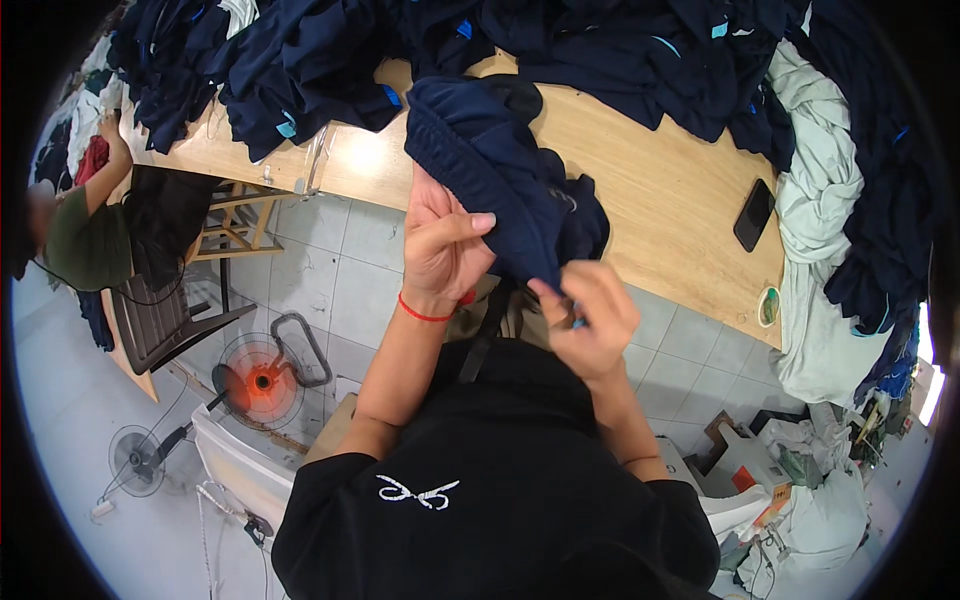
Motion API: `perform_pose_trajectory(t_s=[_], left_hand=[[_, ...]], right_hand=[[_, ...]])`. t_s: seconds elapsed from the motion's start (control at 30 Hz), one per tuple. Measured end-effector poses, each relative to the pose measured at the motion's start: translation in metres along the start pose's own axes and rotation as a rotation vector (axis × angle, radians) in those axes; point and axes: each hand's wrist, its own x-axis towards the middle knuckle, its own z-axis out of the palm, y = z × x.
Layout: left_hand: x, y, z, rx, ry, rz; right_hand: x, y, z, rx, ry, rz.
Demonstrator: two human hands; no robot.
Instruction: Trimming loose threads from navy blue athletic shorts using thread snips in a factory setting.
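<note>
A navy garment (515,190) with a gathered, elastic-looking waistband is held up in front of me over the table's near edge. My left hand (445,235) grips it from the left, its thumb lying over the gathered band and the other fingers partly hidden behind the cloth. At the garment's lower corner is my right hand (597,322), blurred by motion, its fingers curled in. A small bluish thing shows between those fingers, too smeared to name. Part of the garment hangs in folds toward the right, resting near the tabletop.
Piles of navy garments (620,60) cover the far side of the wooden table (660,200). A black phone (754,215) and pale green cloth (815,170) lie at right. Another person (90,235) sits at far left, near a chair (165,320) and fans (262,382).
</note>
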Motion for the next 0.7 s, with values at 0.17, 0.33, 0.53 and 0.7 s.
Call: perform_pose_trajectory(t_s=[0.17,0.33,0.53,0.7], left_hand=[[-0.009,0.005,-0.009,-0.079,0.010,-0.080],[-0.012,0.006,-0.010,0.013,0.005,-0.092],[-0.019,0.008,-0.013,0.079,0.006,-0.145],[-0.019,0.008,-0.019,0.260,0.070,-0.127]], right_hand=[[-0.008,0.001,-0.010,0.040,-0.239,0.140],[0.026,0.009,-0.032,0.152,-0.016,0.444],[0.028,0.010,-0.010,0.491,-0.260,0.571],[0.021,0.022,-0.015,0.397,-0.137,0.499]])
